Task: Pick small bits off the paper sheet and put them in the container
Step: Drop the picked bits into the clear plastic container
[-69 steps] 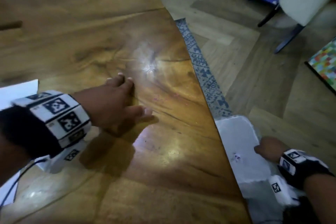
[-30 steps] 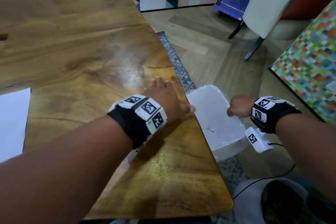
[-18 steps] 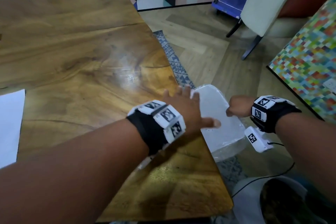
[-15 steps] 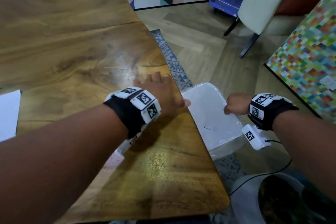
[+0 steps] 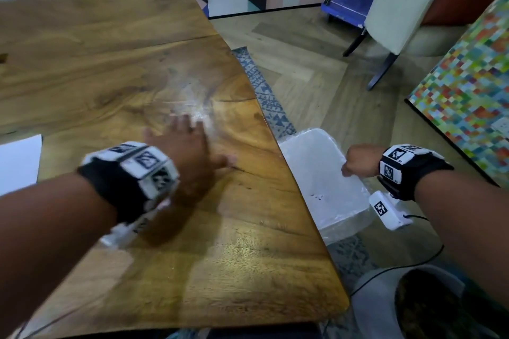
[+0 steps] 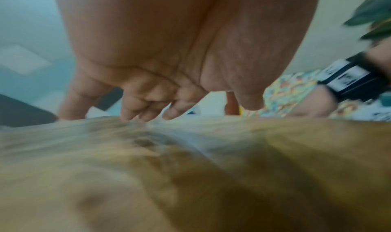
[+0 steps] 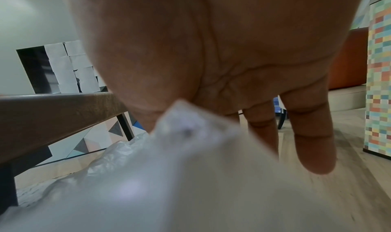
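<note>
My left hand (image 5: 190, 140) lies flat on the wooden table (image 5: 110, 63), fingers spread, well in from the right edge. In the left wrist view its fingertips (image 6: 146, 116) touch the wood and hold nothing. My right hand (image 5: 356, 164) grips the far rim of the white container (image 5: 311, 162), held beside the table's right edge, just below the top. A few small dark bits (image 5: 316, 196) lie inside it. In the right wrist view my thumb and forefinger pinch the container's corner (image 7: 186, 118). A corner of the white paper sheet (image 5: 18, 162) shows at the left.
A patterned rug (image 5: 264, 91) runs on the floor along the table's right edge. A pale chair (image 5: 399, 8) and a colourful mosaic panel (image 5: 468, 85) stand to the right. A grey bin (image 5: 385, 308) with a cable sits at the bottom right.
My left hand reached over the table's edge above the container, then drew back left across the wood. The right hand has kept its hold on the container.
</note>
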`<state>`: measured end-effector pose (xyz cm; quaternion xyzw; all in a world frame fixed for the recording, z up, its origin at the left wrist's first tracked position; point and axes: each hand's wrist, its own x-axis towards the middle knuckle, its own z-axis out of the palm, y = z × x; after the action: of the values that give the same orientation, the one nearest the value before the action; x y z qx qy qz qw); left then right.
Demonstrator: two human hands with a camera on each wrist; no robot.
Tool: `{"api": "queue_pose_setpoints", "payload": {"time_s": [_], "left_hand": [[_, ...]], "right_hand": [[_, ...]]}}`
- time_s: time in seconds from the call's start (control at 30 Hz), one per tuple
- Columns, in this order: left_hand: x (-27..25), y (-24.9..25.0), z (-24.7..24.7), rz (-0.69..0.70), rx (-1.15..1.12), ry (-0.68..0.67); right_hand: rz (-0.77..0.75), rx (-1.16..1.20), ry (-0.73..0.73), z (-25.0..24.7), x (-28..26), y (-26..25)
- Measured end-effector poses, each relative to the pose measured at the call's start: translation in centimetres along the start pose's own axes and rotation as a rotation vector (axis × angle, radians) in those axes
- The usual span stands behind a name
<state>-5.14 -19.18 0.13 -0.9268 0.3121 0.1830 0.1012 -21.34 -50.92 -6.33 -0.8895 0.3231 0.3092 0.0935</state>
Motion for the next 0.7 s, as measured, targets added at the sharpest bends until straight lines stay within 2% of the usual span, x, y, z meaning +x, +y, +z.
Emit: {"api": "queue_pose_setpoints", "payload": {"time_s": [0.1, 0.17, 0.23, 0.3, 0.4, 0.47, 0.57, 0.7], "left_hand": [[-1.4, -3.7, 1.2, -0.119, 0.054, -0.059], [-2.5, -2.7, 2.1, -0.11, 0.039, -0.096], [-2.9, 0.3, 3.0, -0.076, -0.016, -0.07], [-3.2, 4.5, 3.1, 0.015, -0.081, -0.058], [-4.1, 10.7, 2.7, 0.236, -0.172, -0.091], [-4.5, 12.8, 1.7, 0.305, -0.199, -0.108], [-3.5, 10.6, 0.4, 0.238, -0.179, -0.065], [-1.9, 2.1, 0.7, -0.018, -0.09, -0.031]], "right_hand": [[-0.004, -0.013, -0.01, 0.2, -0.1, 0.1], [-0.005, -0.028, -0.015, 0.3, -0.1, 0.0], [0.003, -0.043, -0.021, 0.5, -0.1, -0.2], [0.009, -0.061, -0.023, 0.5, 0.0, -0.5], [0.003, -0.071, -0.033, 0.4, -0.1, -0.7], [-0.003, -0.074, -0.025, 0.1, -0.5, -0.8], [-0.007, -0.06, -0.018, 0.1, -0.8, -0.5], [0.002, -0.037, -0.005, 0.5, -0.5, -0.1]]}}
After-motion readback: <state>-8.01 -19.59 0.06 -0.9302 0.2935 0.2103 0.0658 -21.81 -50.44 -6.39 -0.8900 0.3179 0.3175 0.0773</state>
